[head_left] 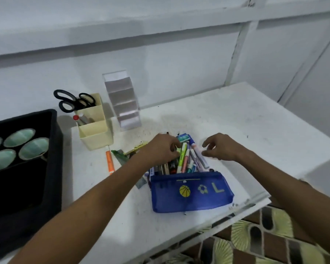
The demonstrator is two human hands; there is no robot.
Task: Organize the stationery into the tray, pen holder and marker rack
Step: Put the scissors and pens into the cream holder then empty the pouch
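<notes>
A blue mesh pencil pouch (pixel 191 193) lies on the white table (pixel 255 126), with a pile of pens and markers (pixel 187 161) spilling from its far side. My left hand (pixel 160 149) rests on the pile's left part, fingers curled around a yellow-green highlighter (pixel 182 155). Over the pile's right edge hovers my right hand (pixel 219 146), fingers spread and holding nothing. A cream pen holder (pixel 95 130) with black scissors (pixel 72 101) and a red-capped pen stands at the back left. Beside it stands a clear stepped marker rack (pixel 123 103). A black tray (pixel 51 168) sits at the left.
An orange marker (pixel 110 161), a green item (pixel 120 156) and a yellow pencil (pixel 135 147) lie loose left of the pile. Several teal oval cups (pixel 17 145) sit in the tray. A white wall runs behind; the table's front edge lies over patterned fabric (pixel 265 235).
</notes>
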